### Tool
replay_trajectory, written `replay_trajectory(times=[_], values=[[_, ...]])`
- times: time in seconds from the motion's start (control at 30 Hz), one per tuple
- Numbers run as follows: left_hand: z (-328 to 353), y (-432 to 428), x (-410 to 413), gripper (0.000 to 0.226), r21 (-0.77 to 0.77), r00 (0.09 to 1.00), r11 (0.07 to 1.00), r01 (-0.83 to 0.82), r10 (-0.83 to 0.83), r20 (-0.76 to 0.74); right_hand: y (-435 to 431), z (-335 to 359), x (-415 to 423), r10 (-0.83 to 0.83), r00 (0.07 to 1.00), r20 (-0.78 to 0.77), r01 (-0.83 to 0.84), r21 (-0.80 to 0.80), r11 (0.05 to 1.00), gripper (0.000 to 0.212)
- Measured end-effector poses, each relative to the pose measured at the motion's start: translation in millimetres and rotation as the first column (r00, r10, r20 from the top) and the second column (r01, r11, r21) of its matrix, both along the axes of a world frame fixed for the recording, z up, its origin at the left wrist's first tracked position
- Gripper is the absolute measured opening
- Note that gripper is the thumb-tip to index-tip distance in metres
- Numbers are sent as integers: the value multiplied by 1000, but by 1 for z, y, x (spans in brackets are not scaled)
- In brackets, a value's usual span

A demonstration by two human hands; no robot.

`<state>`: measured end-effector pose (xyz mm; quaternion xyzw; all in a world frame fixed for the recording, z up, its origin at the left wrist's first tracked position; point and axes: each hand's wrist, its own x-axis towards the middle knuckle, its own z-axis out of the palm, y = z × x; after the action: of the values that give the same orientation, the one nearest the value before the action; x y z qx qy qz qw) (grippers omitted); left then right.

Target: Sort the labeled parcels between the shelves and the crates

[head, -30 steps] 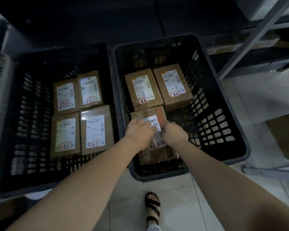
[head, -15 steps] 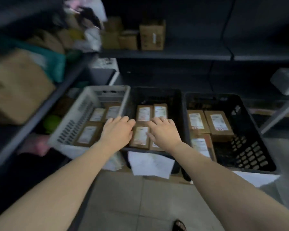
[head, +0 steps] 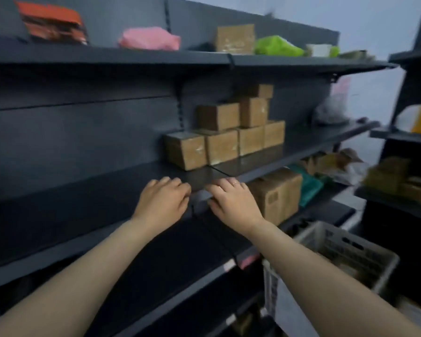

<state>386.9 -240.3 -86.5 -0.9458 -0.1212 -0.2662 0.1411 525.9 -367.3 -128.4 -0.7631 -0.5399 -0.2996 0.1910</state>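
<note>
Both my hands hover palm down, side by side, at the front edge of the dark middle shelf (head: 88,190). My left hand (head: 162,200) holds nothing and its fingers are loosely spread. My right hand (head: 231,203), a ring on one finger, is likewise empty. A stack of several brown cardboard parcels (head: 224,132) stands on the same shelf, just beyond and to the right of my hands and apart from them. Their labels do not show from here. A larger brown box (head: 277,193) sits on the shelf below, beside my right hand.
The top shelf carries an orange bag (head: 51,23), a pink bag (head: 148,38), a brown box (head: 235,38) and a green bag (head: 277,46). A white crate (head: 338,249) stands low on the right. Another dark shelving unit (head: 404,166) with parcels lies further right.
My view has swung from the floor crates up to the shelves. My hands left the parcel in the black crate and rose, empty, to the middle shelf's edge.
</note>
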Motion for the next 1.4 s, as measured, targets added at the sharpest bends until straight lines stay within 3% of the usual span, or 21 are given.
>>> replay_trajectory(times=[0.13, 0.37, 0.53, 0.73, 0.97, 1.13, 1.3, 1.4], values=[[23, 59, -26, 23, 20, 990, 990, -137, 136, 29, 84, 28, -13, 147, 989, 33, -148, 2, 989, 33], [45, 133, -19, 31, -19, 955, 955, -296, 296, 8, 179, 62, 24, 232, 973, 8, -230, -75, 970, 37], [47, 165, -57, 32, -24, 902, 902, -430, 431, 13, 247, 73, -5, 424, 906, -19, -424, -72, 903, 42], [49, 191, -168, 30, 36, 734, 734, -679, 679, 6, 316, 77, -117, 684, 726, -76, -688, -94, 720, 43], [51, 203, -318, 45, -55, 514, 513, -857, 858, -1, 358, 89, -259, 814, 576, -76, -811, -175, 558, 45], [52, 234, -403, 44, -204, 445, 446, -872, 894, 54, 381, 99, -340, 762, 642, -81, -756, -229, 613, 54], [46, 285, -460, 43, -321, 525, 497, -806, 851, 0, 406, 95, -395, 642, 743, -190, -655, -404, 639, 69], [41, 318, -476, 46, -345, 591, 540, -768, 805, -56, 415, 86, -406, 594, 762, -258, -645, -389, 658, 65]])
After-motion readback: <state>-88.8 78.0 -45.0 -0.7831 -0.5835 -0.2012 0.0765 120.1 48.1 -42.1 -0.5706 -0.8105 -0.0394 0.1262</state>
